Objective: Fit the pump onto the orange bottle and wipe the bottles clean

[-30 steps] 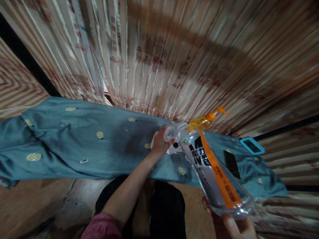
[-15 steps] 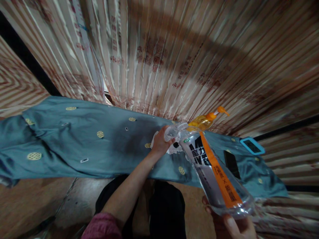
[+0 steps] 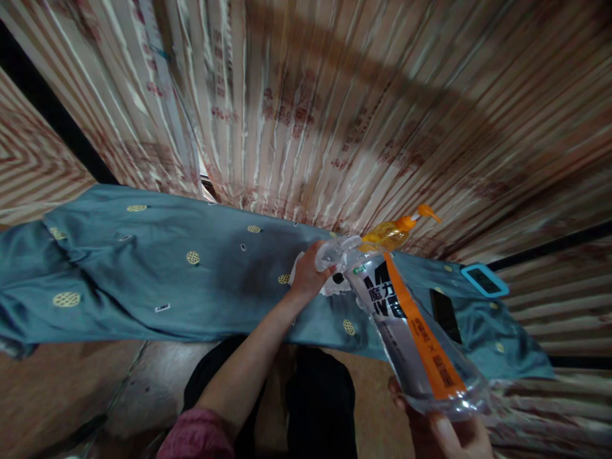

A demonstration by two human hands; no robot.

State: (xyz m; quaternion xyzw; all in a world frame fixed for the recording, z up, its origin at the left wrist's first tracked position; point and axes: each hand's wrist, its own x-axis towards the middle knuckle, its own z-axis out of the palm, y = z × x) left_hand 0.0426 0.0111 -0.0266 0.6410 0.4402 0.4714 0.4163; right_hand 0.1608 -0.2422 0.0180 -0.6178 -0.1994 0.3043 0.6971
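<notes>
My right hand (image 3: 452,437) grips the base of a large clear plastic bottle (image 3: 406,331) with a silver and orange label. The bottle is tilted, its narrow end up by my left hand. My left hand (image 3: 308,275) is closed round a small clear plastic container (image 3: 327,255) beside that end; its exact kind and whether the two touch cannot be made out. Below them lies a white crumpled sheet (image 3: 337,287) with a black spot, partly hidden by the hand. Just behind stands a yellow pump bottle (image 3: 389,234) with an orange pump head.
A blue-green patterned cloth (image 3: 157,268) covers the long narrow table. At the right lie a black phone (image 3: 444,315) and a light-blue framed digital device (image 3: 484,280). A pleated, printed curtain (image 3: 296,115) hangs close behind the table. My legs (image 3: 320,401) are below its front edge.
</notes>
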